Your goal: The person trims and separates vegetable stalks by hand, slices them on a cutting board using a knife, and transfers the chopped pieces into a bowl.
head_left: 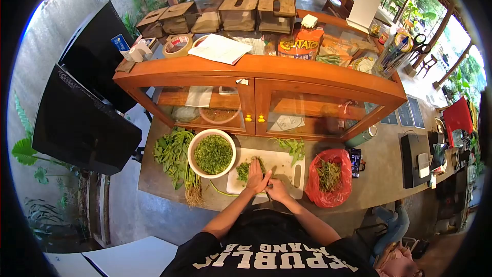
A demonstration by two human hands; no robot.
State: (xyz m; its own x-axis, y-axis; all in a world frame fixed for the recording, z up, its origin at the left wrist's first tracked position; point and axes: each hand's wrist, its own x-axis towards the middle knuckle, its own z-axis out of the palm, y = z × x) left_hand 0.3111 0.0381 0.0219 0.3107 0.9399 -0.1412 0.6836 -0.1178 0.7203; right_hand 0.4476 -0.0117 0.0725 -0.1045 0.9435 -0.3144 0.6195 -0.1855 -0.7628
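Note:
My left hand (256, 178) lies with fingers stretched out and flat, pointing away from me over the white cutting board (293, 191). Close beside it, my right hand (278, 191) is closed around what looks like the handle of a knife (263, 164); little of the blade shows along my left fingers. Chopped greens (243, 171) lie on the board just left of my left hand. A leafy stem (293, 149) rests at the board's far right. Left of the board stands a white bowl (190, 155) full of finely chopped greens (213, 154).
A bunch of leafy greens (174, 156) with roots lies left of the bowl. On the right are a red plastic bag (313, 193) of trimmings, a phone (354, 161) and a bottle (362, 137). A wooden glass-door cabinet (256, 72) stands behind. A person (392, 228) is at lower right.

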